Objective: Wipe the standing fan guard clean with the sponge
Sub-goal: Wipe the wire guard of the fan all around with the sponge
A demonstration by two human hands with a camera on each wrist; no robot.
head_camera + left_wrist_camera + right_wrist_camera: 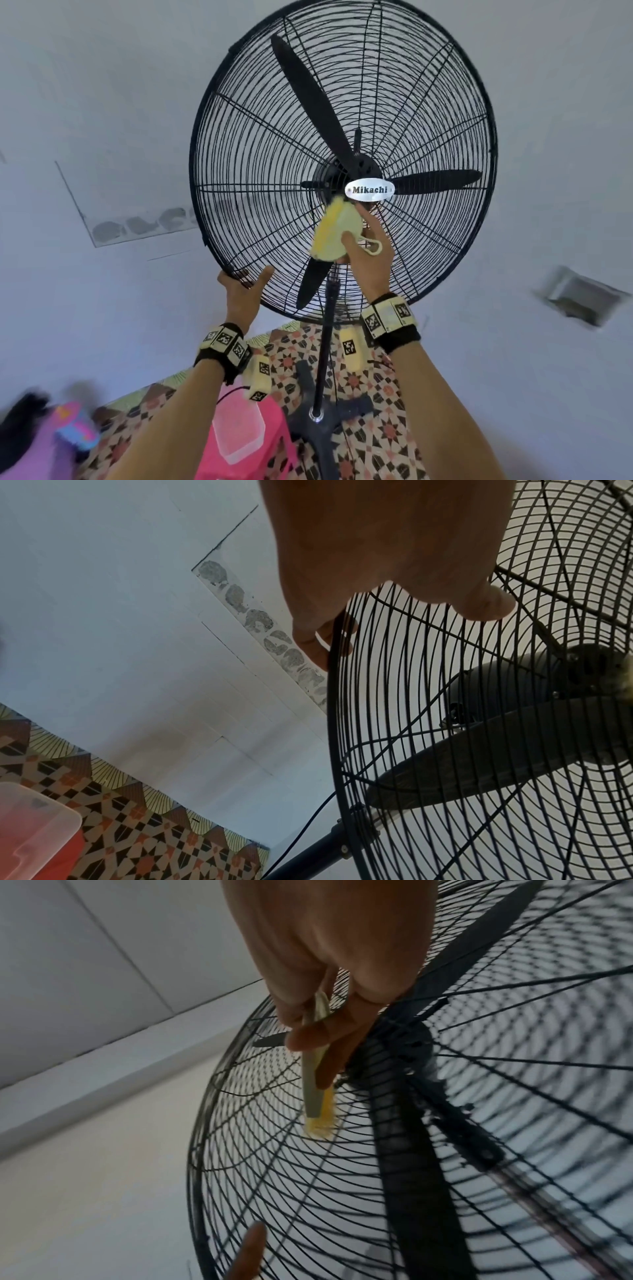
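A black standing fan with a round wire guard (260,144) fills the head view, a silver "Mikachi" badge (369,189) at its hub. My right hand (368,250) grips a pale green and yellow sponge (334,233) and presses it against the guard wires just below the badge. The sponge (316,1093) shows edge-on in the right wrist view, pinched between thumb and fingers. My left hand (243,284) grips the guard's lower left rim (334,685), fingers curled behind the rim and thumb on the front wires.
The fan pole (323,359) runs down to a dark cross base on a patterned floor mat (376,411). A clear plastic tub (238,428) sits on a pink stool beside the pole. A pale wall lies behind the fan. A black power cord (301,834) hangs near the pole.
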